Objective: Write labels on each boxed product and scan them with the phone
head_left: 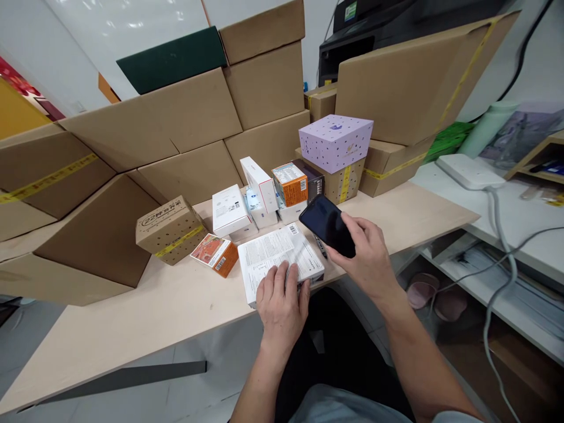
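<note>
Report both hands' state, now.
Left hand: open, resting on the large white box, not gripping it.
Right hand: closed, holding the black phone.

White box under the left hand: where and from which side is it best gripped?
Probably by its left and right sides, a hand on each, coming from the person's side. The white box lies broad and flat, and other boxes stand close behind it. The right hand holds the phone, so it would likely need freeing first.
</note>
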`<state>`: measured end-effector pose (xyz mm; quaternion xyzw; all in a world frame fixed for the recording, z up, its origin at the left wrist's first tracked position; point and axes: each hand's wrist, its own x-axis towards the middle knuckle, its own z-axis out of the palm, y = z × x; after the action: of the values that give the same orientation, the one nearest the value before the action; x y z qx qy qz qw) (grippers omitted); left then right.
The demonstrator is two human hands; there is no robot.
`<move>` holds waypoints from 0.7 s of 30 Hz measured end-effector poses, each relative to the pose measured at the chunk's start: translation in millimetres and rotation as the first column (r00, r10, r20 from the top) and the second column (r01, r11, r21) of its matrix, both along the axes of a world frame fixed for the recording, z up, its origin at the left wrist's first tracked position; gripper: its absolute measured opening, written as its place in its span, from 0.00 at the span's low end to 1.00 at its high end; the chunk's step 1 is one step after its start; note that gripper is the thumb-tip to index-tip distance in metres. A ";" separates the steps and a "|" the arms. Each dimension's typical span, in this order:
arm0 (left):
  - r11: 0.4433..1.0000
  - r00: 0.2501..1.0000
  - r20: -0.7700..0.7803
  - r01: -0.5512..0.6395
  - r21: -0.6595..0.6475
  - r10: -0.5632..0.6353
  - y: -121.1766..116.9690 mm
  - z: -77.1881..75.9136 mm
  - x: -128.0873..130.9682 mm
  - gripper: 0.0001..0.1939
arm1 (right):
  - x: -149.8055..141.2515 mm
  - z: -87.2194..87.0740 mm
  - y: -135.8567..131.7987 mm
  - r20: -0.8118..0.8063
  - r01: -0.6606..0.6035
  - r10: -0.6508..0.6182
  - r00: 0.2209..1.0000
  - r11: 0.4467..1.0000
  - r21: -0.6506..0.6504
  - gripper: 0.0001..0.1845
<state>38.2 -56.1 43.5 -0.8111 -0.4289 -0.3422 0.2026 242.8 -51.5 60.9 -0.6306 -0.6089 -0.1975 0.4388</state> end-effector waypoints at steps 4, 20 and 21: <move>1.000 1.000 -0.004 0.004 -0.005 -0.004 -0.1 -0.2 -0.5 0.18 | -9.3 2.3 -1.2 0.026 -0.030 0.030 0.999 1.000 -0.004 0.27; 1.000 1.000 -0.001 0.009 -0.016 -0.009 -0.6 3.4 -0.3 0.18 | -23.9 5.0 -3.6 0.081 -0.148 0.151 0.985 0.988 -0.042 0.17; 1.000 1.000 0.000 0.009 -0.016 -0.009 -0.6 3.3 -0.3 0.18 | -23.9 4.8 -3.6 0.081 -0.151 0.154 0.985 0.988 -0.042 0.17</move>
<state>37.9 -56.8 46.8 -0.8147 -0.4278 -0.3396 0.1946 218.9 -55.1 65.7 -0.5810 -0.6769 -0.1788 0.4151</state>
